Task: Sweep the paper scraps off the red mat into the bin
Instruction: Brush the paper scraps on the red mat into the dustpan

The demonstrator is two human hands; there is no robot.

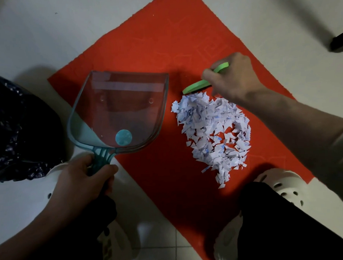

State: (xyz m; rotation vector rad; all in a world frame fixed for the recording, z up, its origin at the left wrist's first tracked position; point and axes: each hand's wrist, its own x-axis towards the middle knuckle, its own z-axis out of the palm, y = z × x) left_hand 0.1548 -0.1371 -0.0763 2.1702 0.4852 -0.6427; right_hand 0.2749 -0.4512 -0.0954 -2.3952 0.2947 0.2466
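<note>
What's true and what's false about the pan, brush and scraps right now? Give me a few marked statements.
1. The left hand grips the dustpan by its handle. True.
2. The dustpan is already loaded. False: the paper scraps lie heaped on the red mat, none in the pan.
3. The right hand holds the green brush at the far end of the heap. True.
4. The heap lies to the left of the dustpan. False: it lies to its right.
5. The bin stands on the person's right. False: it is on the left, beside the dustpan.
</note>
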